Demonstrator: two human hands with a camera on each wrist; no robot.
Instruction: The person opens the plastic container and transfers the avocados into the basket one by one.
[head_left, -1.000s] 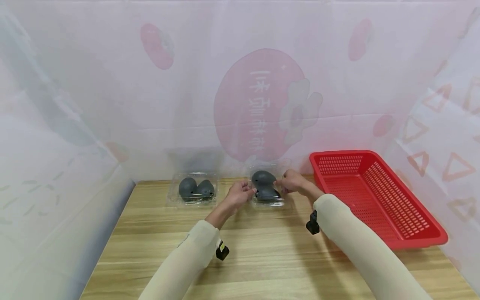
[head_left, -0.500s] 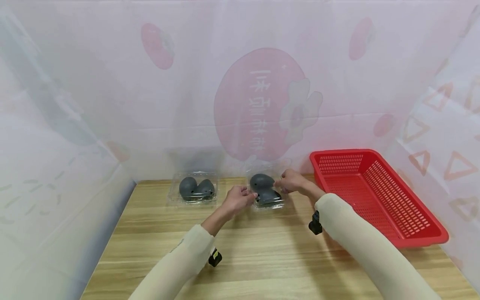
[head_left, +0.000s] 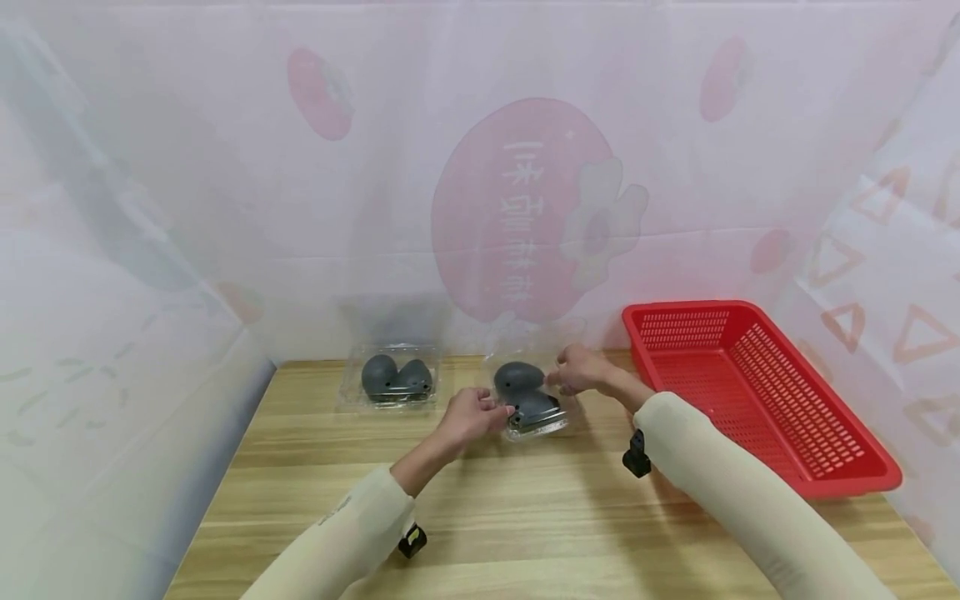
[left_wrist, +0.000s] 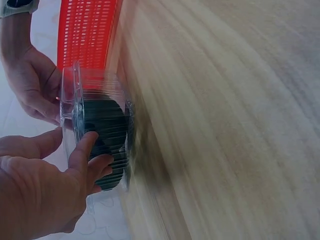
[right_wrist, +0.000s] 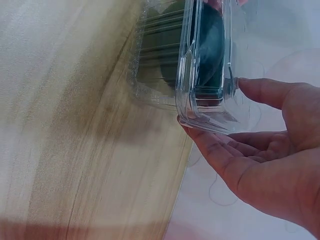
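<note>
**Both hands on the right-hand box, one each side**

Right-hand box (head_left: 542, 429): clear plastic, toward the rear of the worktop (head_left: 510, 517), between the left-hand box (head_left: 401, 406) and the basket (head_left: 697, 383). Sits skewed, left end of its front edge nearer the wearer. Can't tell if its base touches the worktop.

Contents: rear ovoid (head_left: 519, 377) and front ovoid (head_left: 534, 404), both dark grey, one behind the other. Small dark spots visible on the front one.

Left hand (head_left: 468, 412): partly open, pinching the box rim at the left side. Left wrist view has the thumb at the rim, index finger on the ribbed side wall, other fingers bent just beside it.

Right hand (head_left: 585, 369): pinching the rim at the opposite side. Right wrist view: thumb on one face, index fingertip under the rim corner, gap between them only as wide as the rim, remaining fingers folded in loosely.

Left-hand box: same clear type, near the left hand but not touched. Holds two more dark ovoids side by side.

Basket: red, slotted walls, on the worktop to the right, just beyond the right forearm. Pale sleeves, a black block (head_left: 637, 454) under the right cuff. Printed cloth (head_left: 360, 167) behind.
</note>
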